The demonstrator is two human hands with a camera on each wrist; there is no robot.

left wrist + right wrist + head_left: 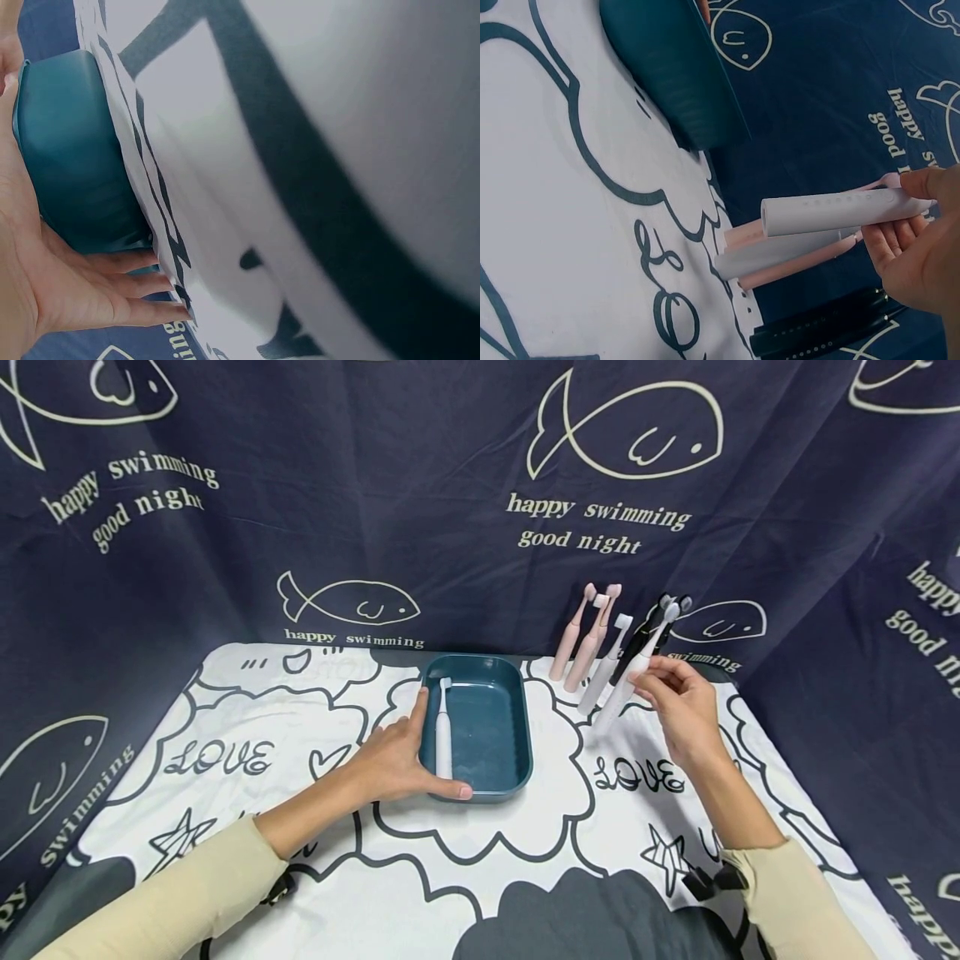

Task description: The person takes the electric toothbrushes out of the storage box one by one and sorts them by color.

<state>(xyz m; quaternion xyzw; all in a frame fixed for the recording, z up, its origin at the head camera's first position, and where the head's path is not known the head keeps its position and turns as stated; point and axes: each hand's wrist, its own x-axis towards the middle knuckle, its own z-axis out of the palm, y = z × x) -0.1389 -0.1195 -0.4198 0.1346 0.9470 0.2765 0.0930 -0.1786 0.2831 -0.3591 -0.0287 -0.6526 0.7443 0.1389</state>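
My right hand [686, 706] pinches a white electric toothbrush [622, 695] by its upper handle, thumb on one side and fingers on the other. It is tilted with the brush head up, and in the right wrist view its handle end [802, 214] hangs above the cloth. My left hand [408, 756] rests against a dark teal tray [527, 735]. Its straight index finger lies along the left rim and its thumb along the near rim; the other fingers [142, 283] extend beside the wall. Inside the tray, another white toothbrush [443, 739] lies along the left side, head away from me.
Right of the tray stand pink toothbrushes [567, 647], one white toothbrush [599, 683] and black toothbrushes [817, 322], the black ones partly behind the held brush. A patterned white cloth [480, 835] covers the table. A dark blue fish-print curtain [465, 510] hangs behind.
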